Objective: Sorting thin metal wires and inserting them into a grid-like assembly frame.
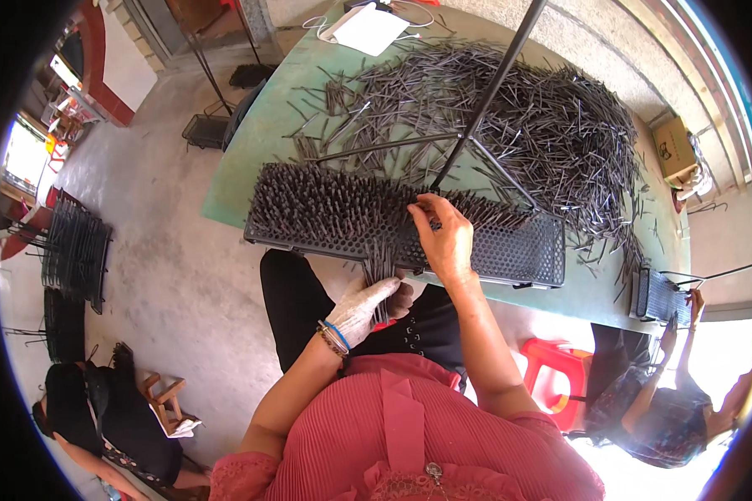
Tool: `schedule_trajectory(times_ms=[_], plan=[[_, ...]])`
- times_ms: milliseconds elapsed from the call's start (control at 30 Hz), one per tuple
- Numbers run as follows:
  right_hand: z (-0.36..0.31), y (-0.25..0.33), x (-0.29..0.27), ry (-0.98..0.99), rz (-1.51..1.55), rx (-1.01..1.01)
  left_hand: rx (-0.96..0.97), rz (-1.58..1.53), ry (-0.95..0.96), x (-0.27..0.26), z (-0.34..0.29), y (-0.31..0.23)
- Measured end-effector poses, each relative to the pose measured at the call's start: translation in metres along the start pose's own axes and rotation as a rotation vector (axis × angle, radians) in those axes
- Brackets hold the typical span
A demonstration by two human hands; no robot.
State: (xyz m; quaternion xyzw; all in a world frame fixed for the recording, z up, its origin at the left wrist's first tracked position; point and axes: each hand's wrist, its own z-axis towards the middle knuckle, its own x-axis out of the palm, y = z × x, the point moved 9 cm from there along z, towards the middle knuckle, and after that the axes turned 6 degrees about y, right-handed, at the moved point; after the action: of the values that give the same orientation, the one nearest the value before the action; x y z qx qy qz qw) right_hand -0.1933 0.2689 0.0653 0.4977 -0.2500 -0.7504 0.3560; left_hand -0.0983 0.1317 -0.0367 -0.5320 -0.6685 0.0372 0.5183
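A long black perforated tray point(522, 250) lies across the near edge of the green table. Thin dark sticks point(326, 204) stand upright in its holes, densely on the left and along the back; the front right holes are bare. My left hand point(363, 305), in a pale glove, grips a bundle of the same dark sticks point(379, 260) just below the tray's front edge. My bare right hand point(447, 238) is over the middle of the tray, thumb and fingers pinched together among the standing sticks. What lies between those fingertips is too small to make out.
A big heap of loose sticks point(551, 134) covers the green table point(251, 159) behind the tray. A black rod frame point(493, 88) rises over it. At right, another person's hand point(695, 307) touches a smaller tray point(650, 292). A red stool point(551, 367) stands near my right arm.
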Motion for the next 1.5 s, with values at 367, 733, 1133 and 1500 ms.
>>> schedule_trajectory(times_ms=[367,733,1133,1500], plan=[[0.001,0.02,0.003,0.067,-0.193,-0.146,-0.012,-0.016,0.03,0.002,0.001,0.005],[0.005,0.043,0.003,0.057,-0.274,-0.317,0.009,0.021,0.07,0.005,0.002,0.001],[0.006,0.035,0.008,0.131,-0.106,-0.288,0.016,-0.008,0.041,0.008,0.004,-0.003],[0.007,0.017,0.005,0.023,-0.001,-0.095,0.023,-0.017,0.018,0.004,0.003,-0.002]])
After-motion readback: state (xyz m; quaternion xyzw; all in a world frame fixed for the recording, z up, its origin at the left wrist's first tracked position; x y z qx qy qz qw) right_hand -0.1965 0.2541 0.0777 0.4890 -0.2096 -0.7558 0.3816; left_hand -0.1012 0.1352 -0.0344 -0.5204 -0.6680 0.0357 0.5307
